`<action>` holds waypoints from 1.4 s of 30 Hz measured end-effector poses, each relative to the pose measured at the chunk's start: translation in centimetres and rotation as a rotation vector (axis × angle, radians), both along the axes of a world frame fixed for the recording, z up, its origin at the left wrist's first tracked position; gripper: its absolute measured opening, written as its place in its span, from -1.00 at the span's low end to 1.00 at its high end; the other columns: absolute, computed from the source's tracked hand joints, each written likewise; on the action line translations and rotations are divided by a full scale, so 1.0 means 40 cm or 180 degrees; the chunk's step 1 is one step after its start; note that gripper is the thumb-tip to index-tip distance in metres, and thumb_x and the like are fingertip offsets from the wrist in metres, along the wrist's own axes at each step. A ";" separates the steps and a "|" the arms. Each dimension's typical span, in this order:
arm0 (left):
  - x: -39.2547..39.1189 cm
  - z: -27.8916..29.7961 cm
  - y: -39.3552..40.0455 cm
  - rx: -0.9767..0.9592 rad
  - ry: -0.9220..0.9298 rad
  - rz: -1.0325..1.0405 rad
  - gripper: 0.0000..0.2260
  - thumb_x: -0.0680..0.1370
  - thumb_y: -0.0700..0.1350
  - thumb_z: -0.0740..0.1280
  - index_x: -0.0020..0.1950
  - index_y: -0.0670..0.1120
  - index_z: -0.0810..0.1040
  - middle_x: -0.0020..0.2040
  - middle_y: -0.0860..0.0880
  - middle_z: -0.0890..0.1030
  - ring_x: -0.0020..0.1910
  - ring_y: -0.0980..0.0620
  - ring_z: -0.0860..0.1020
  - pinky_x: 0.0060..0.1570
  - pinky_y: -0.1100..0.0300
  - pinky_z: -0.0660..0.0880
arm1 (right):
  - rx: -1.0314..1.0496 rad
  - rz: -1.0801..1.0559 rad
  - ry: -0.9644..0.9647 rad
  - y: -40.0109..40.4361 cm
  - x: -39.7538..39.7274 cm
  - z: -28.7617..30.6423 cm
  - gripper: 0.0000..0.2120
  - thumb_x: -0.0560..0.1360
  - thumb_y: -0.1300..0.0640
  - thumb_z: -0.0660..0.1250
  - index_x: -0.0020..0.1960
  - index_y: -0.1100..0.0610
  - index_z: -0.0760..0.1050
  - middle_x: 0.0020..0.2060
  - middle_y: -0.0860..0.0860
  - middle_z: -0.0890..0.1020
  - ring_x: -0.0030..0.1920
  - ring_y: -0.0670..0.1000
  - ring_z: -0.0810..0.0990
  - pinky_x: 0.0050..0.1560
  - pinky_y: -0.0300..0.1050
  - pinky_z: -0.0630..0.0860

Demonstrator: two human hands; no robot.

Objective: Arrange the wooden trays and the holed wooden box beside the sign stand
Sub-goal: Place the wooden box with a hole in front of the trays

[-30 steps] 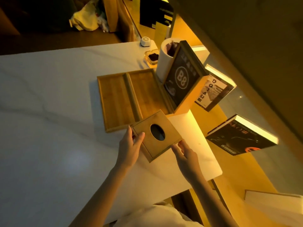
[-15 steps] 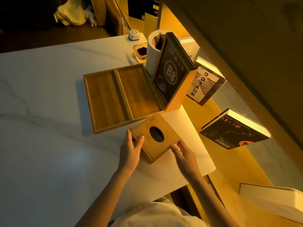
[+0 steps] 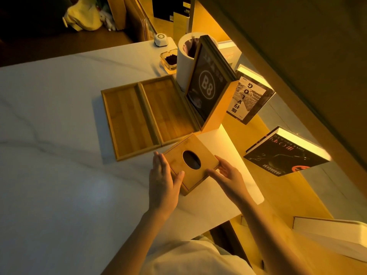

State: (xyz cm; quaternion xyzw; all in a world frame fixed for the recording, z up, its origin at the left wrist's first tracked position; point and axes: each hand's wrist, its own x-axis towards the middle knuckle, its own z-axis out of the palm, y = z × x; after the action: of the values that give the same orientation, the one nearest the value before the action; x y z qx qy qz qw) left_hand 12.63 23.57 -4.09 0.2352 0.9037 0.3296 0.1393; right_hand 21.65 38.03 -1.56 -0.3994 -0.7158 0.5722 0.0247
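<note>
**Trays and box lined up by the sign**

Two shallow wooden trays lie flat on the white table, side by side with their long edges touching. The left tray (image 3: 128, 121) and the right tray (image 3: 168, 107) are both bamboo-grained, low-rimmed and empty. The right tray's far right edge runs along the foot of the sign (image 3: 207, 86), a dark panel marked "B8" that leans back on a wooden base.

The box (image 3: 191, 162) sits just near of the trays, at their near right corner, turned at an angle to them. It is square, light wood, with a dark oval hole in its lid.
</note>
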 end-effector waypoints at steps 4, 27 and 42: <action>-0.040 0.001 -0.006 -0.0057 -0.0148 -0.0325 -0.31 0.50 0.05 0.20 0.45 -0.13 -0.13 0.52 -0.16 -0.04 0.46 -0.17 0.12 0.26 0.11 0.37 | 0.0083 -0.0237 0.0109 -0.021 0.010 -0.011 -0.55 0.41 0.06 0.37 0.27 0.10 0.42 0.21 0.02 0.53 0.25 0.10 0.46 0.24 0.10 0.42; -0.090 -0.010 -0.070 -0.0633 0.0502 -0.1616 -0.24 0.34 0.44 -0.25 0.39 0.03 -0.28 0.47 0.03 -0.22 0.47 0.05 -0.19 0.40 0.15 -0.12 | 0.2397 0.0426 -0.0774 -0.199 -0.007 -0.077 -0.32 0.47 -0.32 -0.20 0.43 0.01 -0.28 0.45 -0.04 -0.18 0.47 0.06 -0.25 0.44 -0.02 -0.33; -0.097 -0.009 0.018 -0.0602 0.0468 -0.1652 -0.24 0.32 0.45 -0.23 0.36 0.04 -0.33 0.45 0.02 -0.27 0.45 0.05 -0.22 0.37 0.19 -0.08 | 0.3042 0.0446 -0.1248 -0.115 -0.017 -0.100 -0.31 0.51 -0.29 -0.11 0.45 0.15 0.05 0.44 0.09 0.15 0.44 0.15 0.10 0.38 0.16 0.01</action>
State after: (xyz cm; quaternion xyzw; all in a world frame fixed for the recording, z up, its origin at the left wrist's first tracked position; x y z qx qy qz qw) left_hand 8.75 24.30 -4.45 0.4679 0.8476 0.1792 0.1745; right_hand 20.99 33.42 -5.56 -0.3943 -0.9134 0.0963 0.0315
